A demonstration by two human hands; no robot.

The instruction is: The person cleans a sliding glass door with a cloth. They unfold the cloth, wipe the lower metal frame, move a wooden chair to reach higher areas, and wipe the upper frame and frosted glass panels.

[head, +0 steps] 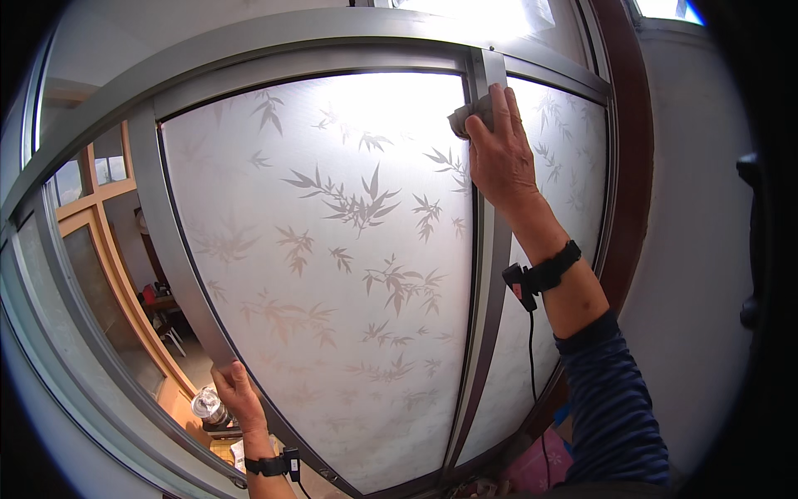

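Before me stands a sliding door panel of frosted glass (386, 249) with a bamboo-leaf pattern. High on the panel's right side, my right hand (504, 146) holds a folded grey-brown cloth (471, 118) against the upright metal stile (492, 218). Its fingers point upward, and the palm hides part of the cloth. Down at the lower left, my left hand (238, 393) grips the edge of the left metal stile (181, 249), thumb up. Some of its fingers are hidden behind the frame. Both wrists wear black straps with small cabled devices.
A second frosted pane (555, 143) stands to the right, beside a brown door jamb (626, 156) and white wall (692, 187). Through the gap at left appear a wooden-framed door (100, 218) and a shiny metal pot (209, 404). A pink patterned item (542, 461) lies low at right.
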